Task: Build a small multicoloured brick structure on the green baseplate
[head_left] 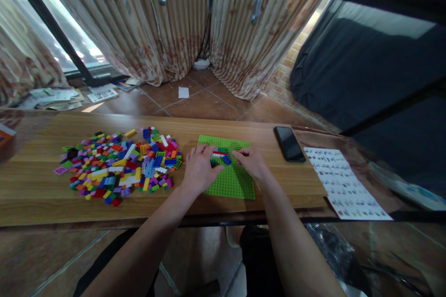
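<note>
A green studded baseplate [233, 183] lies on the table in front of me. Near its upper middle is a small build of toy bricks: a red and white strip [219, 153], green bricks [222, 150] behind it and a blue brick [226, 160] set at an angle at its right end. My left hand [199, 167] rests over the plate's left side, its thumb and fingers apart on either side of the build's left end. My right hand [250, 161] is just right of the blue brick, thumb and fingertips pinched together. Whatever lies in that pinch is too small to see.
A wide pile of loose coloured bricks [118, 167] covers the left of the wooden table [198, 125]. To the right lie a black phone [290, 144] and a printed sheet [344, 181] overhanging the front edge. A dark bar runs along that edge.
</note>
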Demonstrator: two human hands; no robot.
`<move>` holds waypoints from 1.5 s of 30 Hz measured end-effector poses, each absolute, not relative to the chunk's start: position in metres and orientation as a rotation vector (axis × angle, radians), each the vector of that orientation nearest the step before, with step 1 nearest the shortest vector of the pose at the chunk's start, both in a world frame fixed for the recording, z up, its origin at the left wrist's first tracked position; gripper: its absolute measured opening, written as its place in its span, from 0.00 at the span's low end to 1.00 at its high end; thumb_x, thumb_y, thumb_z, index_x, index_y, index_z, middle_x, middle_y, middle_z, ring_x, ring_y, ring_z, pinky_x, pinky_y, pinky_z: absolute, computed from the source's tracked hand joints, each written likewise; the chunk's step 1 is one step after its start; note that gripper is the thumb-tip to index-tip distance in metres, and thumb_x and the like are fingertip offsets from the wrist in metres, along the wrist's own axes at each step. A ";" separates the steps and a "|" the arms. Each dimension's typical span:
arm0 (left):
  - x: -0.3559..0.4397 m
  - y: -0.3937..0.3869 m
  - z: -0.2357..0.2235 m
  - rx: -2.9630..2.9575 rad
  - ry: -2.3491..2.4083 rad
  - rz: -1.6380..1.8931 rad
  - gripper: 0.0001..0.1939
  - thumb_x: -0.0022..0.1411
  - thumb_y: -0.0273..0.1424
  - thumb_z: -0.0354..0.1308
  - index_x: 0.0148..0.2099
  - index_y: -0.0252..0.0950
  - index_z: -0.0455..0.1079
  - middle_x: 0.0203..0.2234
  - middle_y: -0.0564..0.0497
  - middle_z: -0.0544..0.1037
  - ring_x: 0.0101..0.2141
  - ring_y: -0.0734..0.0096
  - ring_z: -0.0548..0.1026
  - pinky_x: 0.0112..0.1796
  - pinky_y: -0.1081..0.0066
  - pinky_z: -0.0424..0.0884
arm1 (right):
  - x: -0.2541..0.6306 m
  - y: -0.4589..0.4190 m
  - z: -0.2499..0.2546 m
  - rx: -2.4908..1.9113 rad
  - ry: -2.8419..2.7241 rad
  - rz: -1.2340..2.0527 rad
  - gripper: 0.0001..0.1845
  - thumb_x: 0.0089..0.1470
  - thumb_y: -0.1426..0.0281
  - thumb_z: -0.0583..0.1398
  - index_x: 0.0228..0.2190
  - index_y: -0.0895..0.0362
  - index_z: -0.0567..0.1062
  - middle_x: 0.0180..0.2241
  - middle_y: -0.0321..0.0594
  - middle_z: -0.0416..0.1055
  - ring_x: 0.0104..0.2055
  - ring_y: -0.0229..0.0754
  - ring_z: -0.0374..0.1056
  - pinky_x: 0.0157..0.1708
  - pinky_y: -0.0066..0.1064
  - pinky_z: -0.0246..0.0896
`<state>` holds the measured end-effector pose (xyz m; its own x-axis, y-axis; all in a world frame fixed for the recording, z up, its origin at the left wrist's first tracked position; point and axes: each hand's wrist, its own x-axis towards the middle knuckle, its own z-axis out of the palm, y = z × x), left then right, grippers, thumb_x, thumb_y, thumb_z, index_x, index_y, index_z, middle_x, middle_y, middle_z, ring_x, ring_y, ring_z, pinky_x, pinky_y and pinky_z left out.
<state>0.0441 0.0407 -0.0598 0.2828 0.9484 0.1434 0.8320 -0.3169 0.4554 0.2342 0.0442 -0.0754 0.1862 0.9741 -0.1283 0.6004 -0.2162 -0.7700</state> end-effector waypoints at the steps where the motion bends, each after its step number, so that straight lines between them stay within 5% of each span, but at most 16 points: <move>1: 0.042 0.041 -0.059 2.260 1.613 0.572 0.28 0.55 0.39 0.63 0.57 0.38 0.67 0.51 0.45 0.72 0.51 0.55 0.68 0.53 0.58 0.64 | 0.234 0.044 -0.074 -1.898 -1.494 0.804 0.21 0.51 0.55 0.58 0.21 0.59 0.77 0.17 0.35 0.69 0.20 0.35 0.60 0.21 0.27 0.50; 18: 0.027 0.046 -0.057 2.279 1.646 0.522 0.25 0.54 0.34 0.63 0.55 0.35 0.70 0.47 0.43 0.75 0.48 0.53 0.71 0.52 0.58 0.66 | 0.220 0.026 -0.057 -1.881 -1.880 0.650 0.05 0.50 0.68 0.64 0.31 0.56 0.80 0.31 0.39 0.78 0.34 0.41 0.70 0.34 0.31 0.59; 28: 0.026 0.043 -0.055 2.300 1.621 0.483 0.25 0.54 0.33 0.64 0.54 0.35 0.70 0.48 0.43 0.75 0.49 0.53 0.71 0.52 0.56 0.67 | 0.218 0.024 -0.053 -1.808 -1.816 0.773 0.13 0.59 0.68 0.55 0.38 0.58 0.79 0.29 0.40 0.78 0.30 0.41 0.71 0.32 0.30 0.61; 45: 0.035 0.033 -0.057 2.323 1.676 0.382 0.20 0.60 0.34 0.60 0.53 0.32 0.67 0.46 0.42 0.73 0.47 0.56 0.72 0.49 0.62 0.68 | 0.228 0.034 -0.073 -1.730 -1.514 0.878 0.18 0.57 0.71 0.54 0.48 0.56 0.72 0.30 0.38 0.77 0.33 0.41 0.75 0.31 0.30 0.68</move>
